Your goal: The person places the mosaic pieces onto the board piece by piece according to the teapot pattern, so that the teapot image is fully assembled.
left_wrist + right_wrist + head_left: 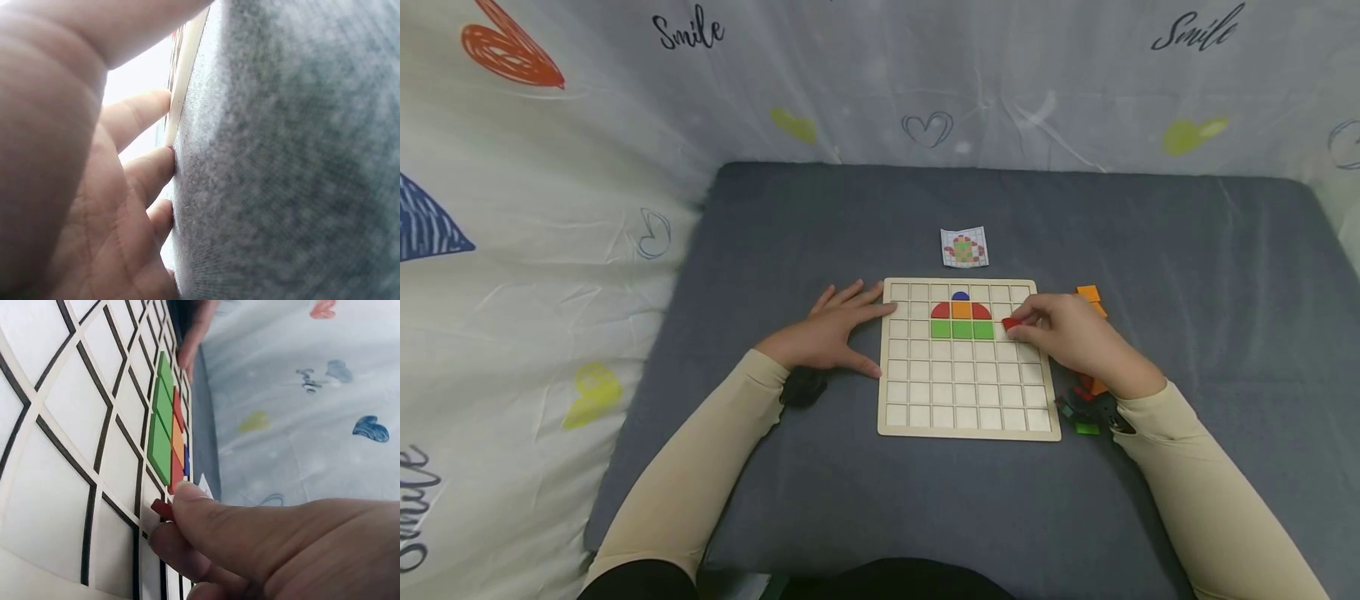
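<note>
A pale wooden grid board [895, 425] lies on the grey table. Near its top sit a blue half-round piece [960, 296], an orange square [961, 310] between two red curved pieces [940, 312], and a row of green squares [962, 330]. My right hand [1078, 337] pinches a small red piece [1011, 323] between thumb and fingertips, just right of the green row; in the right wrist view the red piece [162, 509] is partly hidden by the thumb. My left hand [827, 333] rests with fingers spread at the board's left edge, its fingertips touching the rim [182, 81].
A small picture card [965, 247] with a coloured grid pattern lies beyond the board. Orange pieces [1088, 293] and a green piece [1087, 428] lie right of the board, partly hidden under the right arm. A printed white curtain [865, 83] hangs behind the table.
</note>
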A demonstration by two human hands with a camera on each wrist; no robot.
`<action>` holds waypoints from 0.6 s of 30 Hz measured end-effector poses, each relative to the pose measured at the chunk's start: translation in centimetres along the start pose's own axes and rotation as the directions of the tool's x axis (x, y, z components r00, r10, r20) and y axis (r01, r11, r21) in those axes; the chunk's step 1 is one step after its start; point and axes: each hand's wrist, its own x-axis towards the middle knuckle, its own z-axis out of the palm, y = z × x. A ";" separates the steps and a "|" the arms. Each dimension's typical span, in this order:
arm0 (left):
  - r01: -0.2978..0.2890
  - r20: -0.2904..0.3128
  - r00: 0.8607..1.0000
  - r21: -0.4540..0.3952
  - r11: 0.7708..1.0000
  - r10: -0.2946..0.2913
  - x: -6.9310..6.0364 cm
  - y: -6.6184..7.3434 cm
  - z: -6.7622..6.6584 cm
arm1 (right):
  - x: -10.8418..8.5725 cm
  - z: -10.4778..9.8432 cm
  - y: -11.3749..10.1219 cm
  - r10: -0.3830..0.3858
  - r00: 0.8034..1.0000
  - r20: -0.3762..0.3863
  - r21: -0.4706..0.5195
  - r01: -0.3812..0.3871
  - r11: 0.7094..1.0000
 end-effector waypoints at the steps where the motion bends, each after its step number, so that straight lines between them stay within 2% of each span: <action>1: -0.001 -0.001 1.000 0.000 1.000 0.001 0.0 0.0 0.0 | 0.0 0.1 0.0 -0.011 1.000 -0.003 -0.001 0.011 1.000; 7: -0.002 -0.002 1.000 0.001 1.000 0.002 0.0 0.1 -0.1 | 0.0 0.5 0.2 -0.044 0.999 0.003 -0.012 0.044 0.999; 18: 0.007 -0.002 1.000 0.009 1.000 -0.007 0.1 0.0 0.0 | 0.2 0.9 0.3 -0.041 0.999 0.025 -0.042 0.042 0.998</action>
